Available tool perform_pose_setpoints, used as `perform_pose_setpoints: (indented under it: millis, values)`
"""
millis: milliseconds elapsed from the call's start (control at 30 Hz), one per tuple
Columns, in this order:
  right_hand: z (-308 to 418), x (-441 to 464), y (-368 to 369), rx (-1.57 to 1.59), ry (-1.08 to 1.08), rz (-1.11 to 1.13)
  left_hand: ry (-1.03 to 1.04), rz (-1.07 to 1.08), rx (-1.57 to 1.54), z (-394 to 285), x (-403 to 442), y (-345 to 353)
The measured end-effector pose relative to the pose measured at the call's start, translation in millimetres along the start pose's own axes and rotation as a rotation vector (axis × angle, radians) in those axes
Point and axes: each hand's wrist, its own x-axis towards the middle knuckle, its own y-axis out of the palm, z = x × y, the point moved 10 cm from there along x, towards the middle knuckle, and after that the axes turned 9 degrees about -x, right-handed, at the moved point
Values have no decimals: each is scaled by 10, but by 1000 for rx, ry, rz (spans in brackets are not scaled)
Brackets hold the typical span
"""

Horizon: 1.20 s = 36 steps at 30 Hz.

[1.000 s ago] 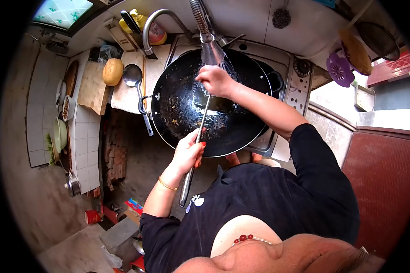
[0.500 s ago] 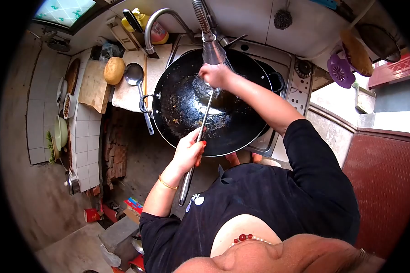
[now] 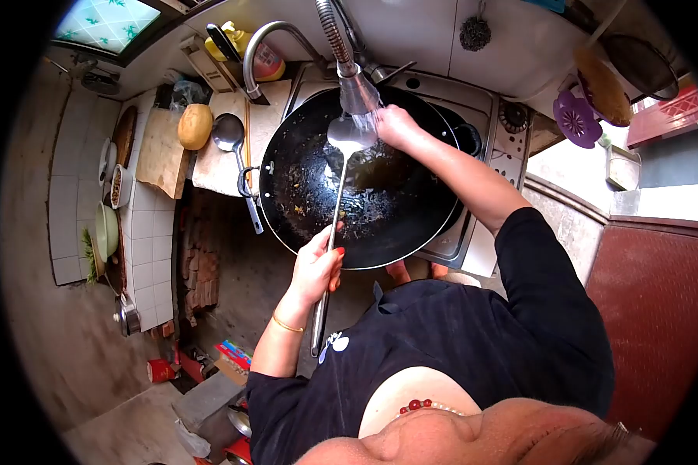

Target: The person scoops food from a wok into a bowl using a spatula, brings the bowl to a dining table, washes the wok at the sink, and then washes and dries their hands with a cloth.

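Observation:
My left hand (image 3: 316, 267) is wrapped round the long metal handle of a wok spatula (image 3: 350, 138), whose shiny head points away from me, over the far part of a big black wok (image 3: 287, 225). Just right of the spatula head is my right hand (image 3: 399, 128), its fingers curled. What they hold, if anything, is hidden. A tap nozzle with a clear plastic cover (image 3: 358, 94) hangs above the spatula head, and water seems to run from it. Murky water lies in the wok, with small food bits on its dark wall.
The wok sits over a metal sink (image 3: 473, 99). On the left counter are a ladle (image 3: 228, 133), a yellow oval fruit or vegetable (image 3: 195, 127) and a wooden board (image 3: 160, 151). A curved faucet (image 3: 250, 66) stands behind. A purple strainer (image 3: 576, 124) hangs at right.
The spatula head has come up out of the wok's water to beneath the nozzle. My right hand has shifted right, off the spatula. My left hand keeps its grip, slightly lower.

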Motion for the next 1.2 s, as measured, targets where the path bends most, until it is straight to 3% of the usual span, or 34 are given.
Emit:
perform_pose_setpoints:
  millis: [33, 100, 167, 200, 233, 300, 400, 500, 533, 700, 767, 833, 867, 900, 967, 1067, 1133, 1167, 1200]
  values:
    - [-89, -26, 68, -5, 61, 162, 6, -5, -17, 3, -22, -28]
    - [-99, -126, -237, 33, 74, -69, 15, -29, 1, -2, -53, -89]
    - [204, -255, -527, 171, -135, -393, 24, -48, 37, 8, -63, -126]
    - [519, -322, -567, 145, -158, -168, 21, -41, 50, 14, -58, -105]
    - [543, -429, -407, 618, -150, -286, 17, -33, 65, 16, -40, -76]
    - [1169, -708, -627, 189, -565, -442, 1, -14, 115, 33, -20, -14]
    - [1041, -320, -397, 327, -448, -223, -19, -5, 118, 46, -29, 40]
    - [557, -4, -368, 277, -25, -165, 1, -6, 134, 61, -101, 13]
    - [499, -45, -357, 312, -1, -122, 5, -2, 126, 75, -115, 4]
    - [1195, -464, -440, 149, -573, -370, -7, -36, 186, 45, -75, -46]
    - [1340, -507, -396, 151, -690, -282, -7, -38, 171, 37, -65, -46]
    - [1104, -235, -288, 239, -529, -163, 4, -33, 124, 32, -71, -33]
    - [839, -67, -134, 126, -417, -171, 20, -43, 93, 24, -82, -48]
    - [293, 180, 241, 452, 38, 18, 37, -54, 61, 24, -102, -74]
    - [276, 123, 73, 59, -175, 85, 69, -71, 43, 13, -118, -111]
    - [-95, -67, 64, 563, 300, 255, 106, -100, 143, -18, -123, -133]
    - [-4, -66, 8, 825, 240, 110, 119, -125, 285, -41, -107, -128]
    - [32, -63, 33, 957, 211, 35, 350, -106, 508, -196, -85, -55]
    - [368, -30, 196, 1283, 95, 230, 582, -85, 730, -297, -65, 77]
